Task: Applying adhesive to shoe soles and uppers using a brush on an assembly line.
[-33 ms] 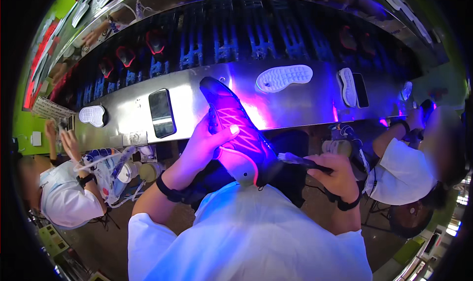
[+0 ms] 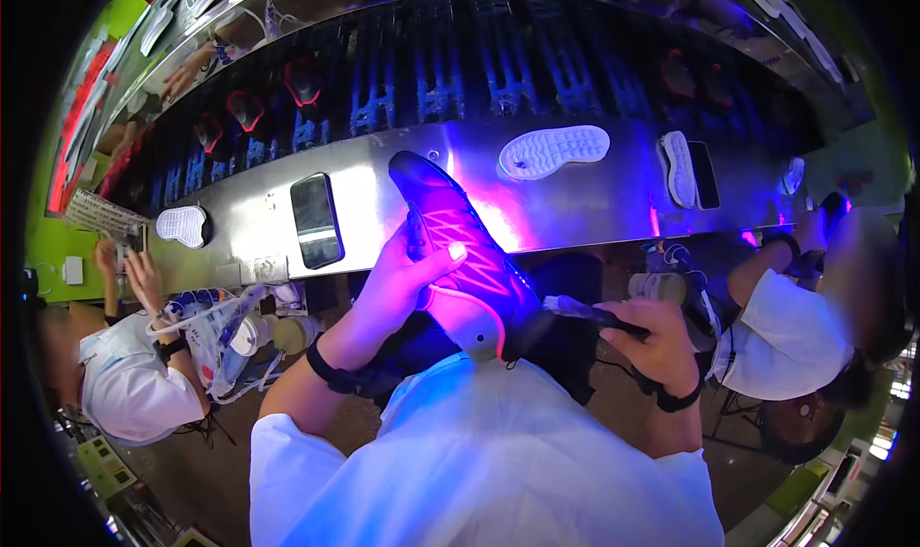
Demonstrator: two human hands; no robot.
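My left hand [image 2: 393, 283] is closed around a dark lace-up shoe upper [image 2: 458, 235], its thumb pressed over the lacing. The toe points away from me toward the bench, and the heel end is near my shirt. Pink and violet light falls across it, and a smooth pink surface with a small dark hole fills its collar opening. To the right, my right hand [image 2: 659, 348] grips a brush [image 2: 578, 308] by its dark handle. Its pale bristles point left, close to the side of the shoe; whether they touch it I cannot tell.
Along the metal bench [image 2: 402, 197] lie a phone [image 2: 316, 219], a white shoe sole [image 2: 554, 152], another sole [image 2: 678, 170] beside a second phone [image 2: 704, 175], and a small sole [image 2: 181, 226]. Behind runs a dark roller conveyor [image 2: 436, 63] carrying red-edged shoe parts. People in white shirts sit on both sides.
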